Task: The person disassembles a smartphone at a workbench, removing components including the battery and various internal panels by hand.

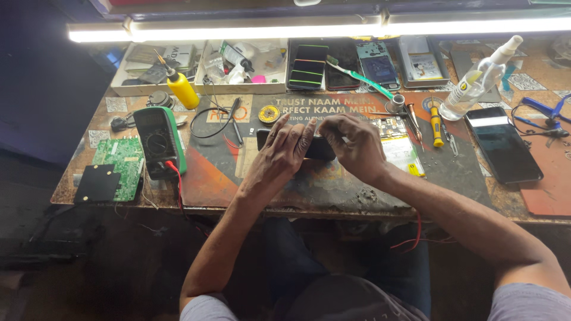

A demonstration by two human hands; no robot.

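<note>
Dark phone [318, 147] lies flat on the work mat [333, 184], long axis running left to right across the bench, parallel to its front edge. Both hands sit on top of it and cover most of its body; only the left end and a strip between the hands show.

Left hand [279, 156]: over the phone's left half, fingers [291, 134] spread narrow and extended, tips pressing down near the phone's far long edge.

Right hand [355, 145]: over the phone's right half, fingers curled, tips pinched close at the phone's upper middle. Whether they grip a small part or tool, cannot tell; the knuckles hide it.

Both hands equally near; each already touching. The phone lies directly under the fingers, not ahead of them.

Relative to the phone: green-edged multimeter [159, 141] well to the left, red lead trailing off it. Yellow-handled screwdriver [436, 128] to the right. A second dark phone [502, 144] farther right, apart. Spray bottle [483, 77] behind and right.
</note>
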